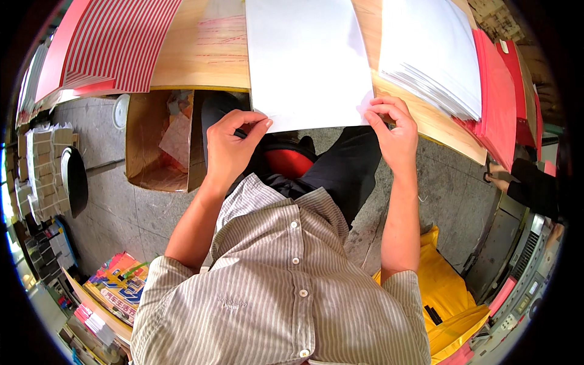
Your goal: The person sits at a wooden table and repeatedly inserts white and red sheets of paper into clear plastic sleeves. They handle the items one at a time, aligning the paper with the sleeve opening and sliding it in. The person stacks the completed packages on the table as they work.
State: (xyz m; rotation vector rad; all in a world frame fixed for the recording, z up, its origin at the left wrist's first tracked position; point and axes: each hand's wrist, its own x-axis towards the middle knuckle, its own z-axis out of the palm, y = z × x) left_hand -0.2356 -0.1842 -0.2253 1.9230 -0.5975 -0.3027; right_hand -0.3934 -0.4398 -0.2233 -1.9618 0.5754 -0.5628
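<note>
A large white sheet of paper lies on a wooden table, its near edge hanging over the table's front. My left hand pinches the sheet's near left corner and seems to also hold a small dark object. My right hand pinches the near right corner with fingers curled. Both hands sit at the table's front edge, above my dark-trousered legs and a red stool seat.
A thick stack of white sheets rests at the table's right on red sheets. Red-striped paper lies at the left. An open cardboard box stands on the floor under the table. A yellow bag is beside me; another person's foot shows right.
</note>
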